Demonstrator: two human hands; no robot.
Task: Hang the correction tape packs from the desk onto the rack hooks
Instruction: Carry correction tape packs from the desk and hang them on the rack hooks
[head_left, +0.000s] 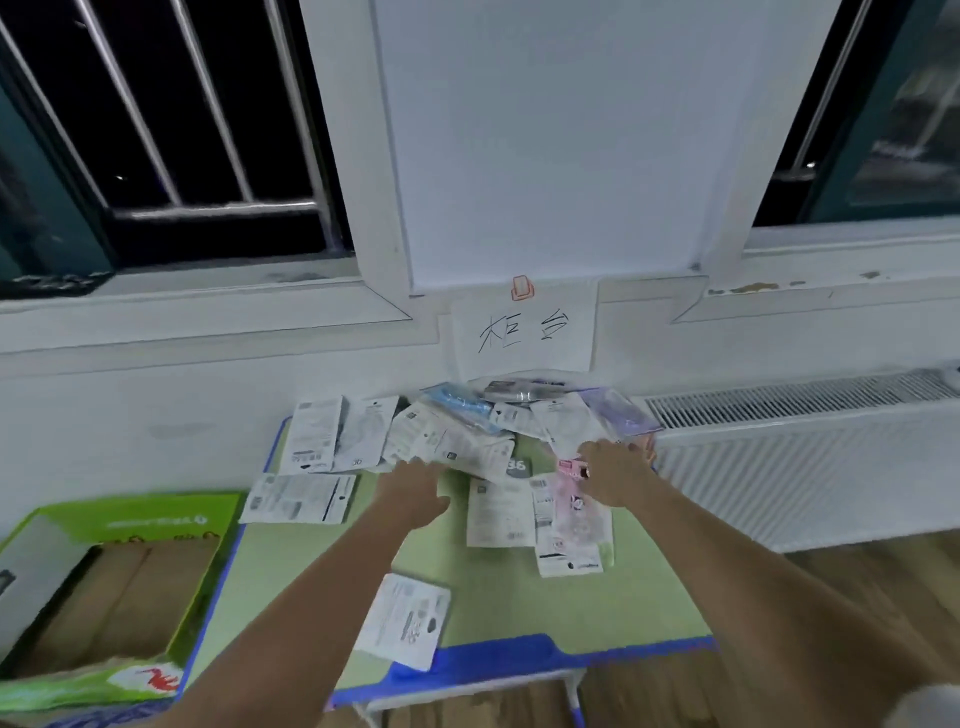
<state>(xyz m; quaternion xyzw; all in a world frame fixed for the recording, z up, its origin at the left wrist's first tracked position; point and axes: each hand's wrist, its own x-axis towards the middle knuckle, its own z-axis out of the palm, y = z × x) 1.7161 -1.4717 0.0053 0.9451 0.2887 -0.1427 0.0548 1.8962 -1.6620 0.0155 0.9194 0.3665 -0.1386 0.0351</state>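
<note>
Correction tape packs lie scattered on the green counter, mostly face-down. Your left hand and right hand reach over them, probably to gather; motion blur hides each grip's state. No rack is visible.

A single wide-angle view comes from the person's head, looking forward and steeply down over a pale green desk with a blue edge that fills the lower middle of the frame. Both forearms enter from the bottom corners and reach away from the lens. The camera faces a white wall with a handwritten paper sign, which stands near behind the desk. Straight lines bow toward the edges, and there is no second view to overlap.
</note>
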